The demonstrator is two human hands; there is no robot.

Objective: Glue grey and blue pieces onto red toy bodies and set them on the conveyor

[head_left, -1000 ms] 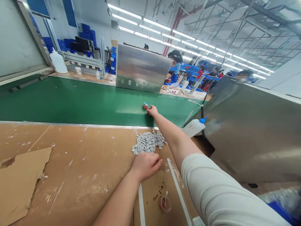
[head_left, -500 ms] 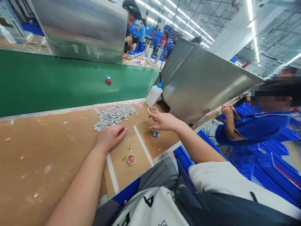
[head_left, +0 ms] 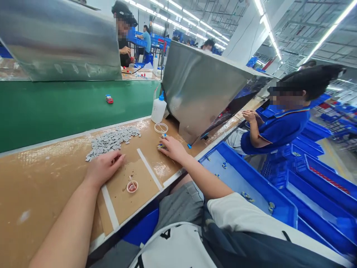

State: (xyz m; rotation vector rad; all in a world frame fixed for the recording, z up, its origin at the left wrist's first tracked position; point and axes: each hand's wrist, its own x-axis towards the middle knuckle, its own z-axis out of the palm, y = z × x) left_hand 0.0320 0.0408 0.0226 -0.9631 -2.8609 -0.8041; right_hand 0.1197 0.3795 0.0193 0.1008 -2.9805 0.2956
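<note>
Workbench [head_left: 41, 190], grey pieces [head_left: 114, 141], green belt [head_left: 61, 111], ceiling lights [head_left: 269, 31]

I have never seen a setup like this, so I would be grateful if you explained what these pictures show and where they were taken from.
There is no machine arm here: a person works with bare hands, and every picture comes from one camera worn on the head, looking forward and down. The left hand rests on the brown worktop beside a pile of grey pieces. The right hand is at some small blue-and-yellow pieces; whether it grips one is too small to tell. Nearer the person stands a small cup with something red inside. Farther off are a white squeeze bottle and, on the green surface, a small red toy car.
</note>
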